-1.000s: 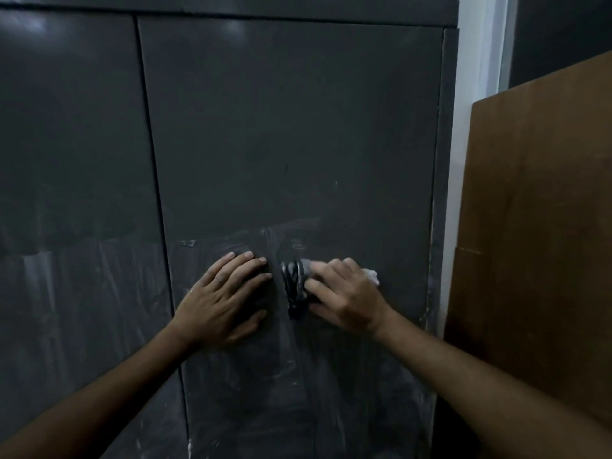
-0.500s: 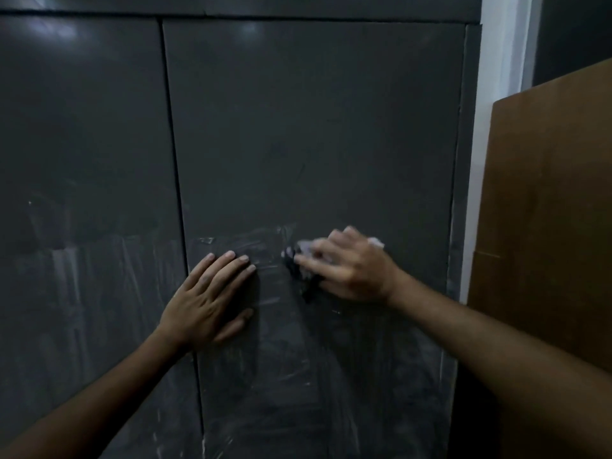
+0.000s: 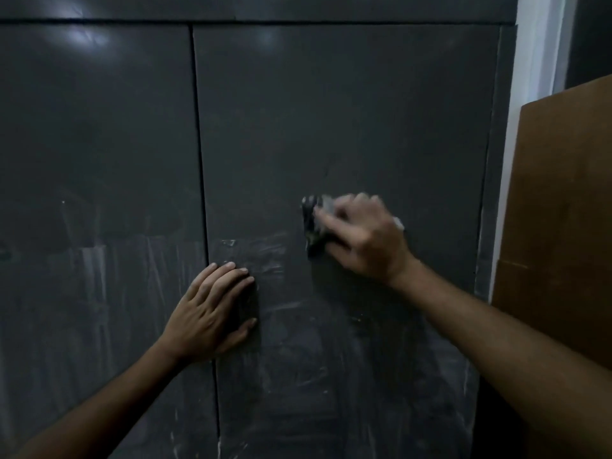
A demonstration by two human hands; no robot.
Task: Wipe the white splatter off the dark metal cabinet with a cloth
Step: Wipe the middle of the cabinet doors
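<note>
A crumpled grey-and-white cloth is pinched under the curled fingers of the right hand and pressed against the right-hand door of the tall dark grey metal cabinet, near mid-height. The hand and cloth are blurred, so the exact grip cannot be made out. The left hand is laid flat with straight fingers spread, holding nothing, across the vertical seam between the two doors.

The white splatter is seen as pale smears and streaks just left of the cloth, beside the left fingertips, and more is spread over the lower parts of both doors, down to the bottom edge. The upper halves of the doors look dark and clean.

Several risks can be judged from this. The cloth looks already loaded with white, so residue may simply be dragged onto the clean dark area where it is now pressed. The bundle is small and only partly covered by the fingers, so it could be lost under a hard stroke. The flat left palm rests on streaked metal and could carry white onto wiped areas. Much of the lower splatter is left unreached from this height. A brown wooden board leaning close on the right could be struck by the right elbow.
</note>
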